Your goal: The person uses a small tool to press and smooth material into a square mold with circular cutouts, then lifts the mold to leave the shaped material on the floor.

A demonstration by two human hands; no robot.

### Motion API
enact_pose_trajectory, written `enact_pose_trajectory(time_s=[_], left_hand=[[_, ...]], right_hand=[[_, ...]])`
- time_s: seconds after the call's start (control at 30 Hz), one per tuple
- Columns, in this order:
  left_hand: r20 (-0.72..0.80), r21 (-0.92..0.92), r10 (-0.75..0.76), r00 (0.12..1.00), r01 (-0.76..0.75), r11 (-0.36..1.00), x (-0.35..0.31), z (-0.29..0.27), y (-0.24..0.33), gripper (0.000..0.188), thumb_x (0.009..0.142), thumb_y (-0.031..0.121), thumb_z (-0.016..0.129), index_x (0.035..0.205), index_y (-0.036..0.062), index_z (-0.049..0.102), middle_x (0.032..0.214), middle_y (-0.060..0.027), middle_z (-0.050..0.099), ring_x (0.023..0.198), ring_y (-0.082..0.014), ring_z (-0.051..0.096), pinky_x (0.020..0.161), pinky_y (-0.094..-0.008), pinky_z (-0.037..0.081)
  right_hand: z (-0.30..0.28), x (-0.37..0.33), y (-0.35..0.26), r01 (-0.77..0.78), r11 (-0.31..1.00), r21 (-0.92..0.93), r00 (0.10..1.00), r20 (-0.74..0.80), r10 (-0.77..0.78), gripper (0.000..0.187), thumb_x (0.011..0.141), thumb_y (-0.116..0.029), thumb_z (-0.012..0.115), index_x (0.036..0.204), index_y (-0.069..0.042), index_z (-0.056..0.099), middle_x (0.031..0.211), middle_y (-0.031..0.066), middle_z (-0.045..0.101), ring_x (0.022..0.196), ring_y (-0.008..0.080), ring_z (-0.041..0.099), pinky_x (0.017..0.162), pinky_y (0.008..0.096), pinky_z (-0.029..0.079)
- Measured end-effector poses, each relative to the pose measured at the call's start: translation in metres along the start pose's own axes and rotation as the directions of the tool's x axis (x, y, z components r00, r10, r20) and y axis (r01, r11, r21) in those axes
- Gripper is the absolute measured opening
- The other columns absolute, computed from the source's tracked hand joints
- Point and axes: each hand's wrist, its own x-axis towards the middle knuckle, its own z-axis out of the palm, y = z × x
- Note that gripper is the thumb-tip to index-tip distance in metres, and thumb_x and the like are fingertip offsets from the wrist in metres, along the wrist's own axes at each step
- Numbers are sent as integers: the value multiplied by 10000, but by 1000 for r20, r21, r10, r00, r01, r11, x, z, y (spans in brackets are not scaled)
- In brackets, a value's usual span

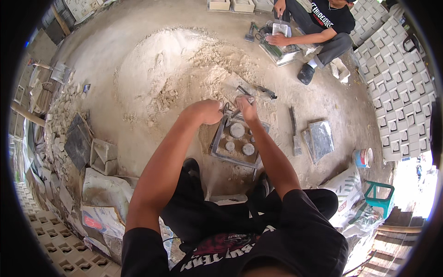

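A square metal mould [221, 148] with round inserts lies on the dusty floor between my legs. My left hand [207, 111] is closed at the mould's far left corner, against its frame. My right hand [246, 105] is closed around a small metal tool [243, 90] at the mould's far edge, its dark handle sticking up and away. Both hands sit close together, just short of a large heap of pale sand mix [180, 69].
Another person [323, 27] sits at the far right working on a mould [279, 44]. A trowel [294, 131] and flat metal plates [320, 138] lie right of me. Stacked patterned blocks [397, 78] line the right side, sacks [106, 198] and a grey block [104, 157] the left.
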Motion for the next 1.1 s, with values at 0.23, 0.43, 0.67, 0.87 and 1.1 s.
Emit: enact_pose_trajectory(time_s=[0.23, 0.43, 0.67, 0.87, 1.1], left_hand=[[-80, -7, 23, 996, -24, 1000, 1, 9, -12, 401, 870, 239, 494, 1223, 62, 563, 1042, -213, 660, 1003, -364, 622, 878, -451, 472], [-3, 6, 23, 1000, -23, 1000, -6, -3, 2, 401, 876, 247, 487, 1223, 61, 561, 1100, -217, 642, 1044, -360, 609, 899, -449, 462], [30, -51, 26, 999, -24, 998, -7, -2, 14, 389, 874, 244, 488, 1207, 61, 572, 1102, -199, 646, 1021, -347, 618, 877, -433, 471], [15, 9, 12, 1000, -12, 1000, 4, 10, -1, 377, 877, 249, 491, 1195, 67, 579, 1098, -189, 650, 1012, -339, 622, 864, -431, 474], [13, -4, 45, 999, -45, 999, 2, 7, 2, 360, 890, 265, 503, 1184, 72, 582, 1112, -185, 646, 1031, -349, 613, 875, -438, 468]], right_hand=[[3, -8, -2, -47, 950, -309, 997, -65, 28, 314, 871, -22, 495, 574, -71, 409, 578, -27, 440, 539, 79, 405, 490, 274, 306], [-11, -56, 13, -3, 949, -315, 979, 193, 67, 182, 896, -81, 560, 724, -45, 512, 658, -5, 516, 603, 82, 450, 537, 265, 364], [-6, -87, 12, -91, 938, -334, 990, 70, 121, 259, 872, -71, 539, 619, -38, 493, 589, -29, 466, 535, 66, 419, 487, 251, 318], [14, -105, 0, 4, 879, -476, 996, 76, 37, 273, 873, -75, 576, 617, -19, 497, 616, -34, 485, 581, 53, 418, 507, 255, 314], [17, -123, -7, -27, 906, -422, 991, 109, 80, 295, 874, -69, 582, 609, -19, 461, 630, -41, 452, 613, 50, 383, 537, 252, 309]])
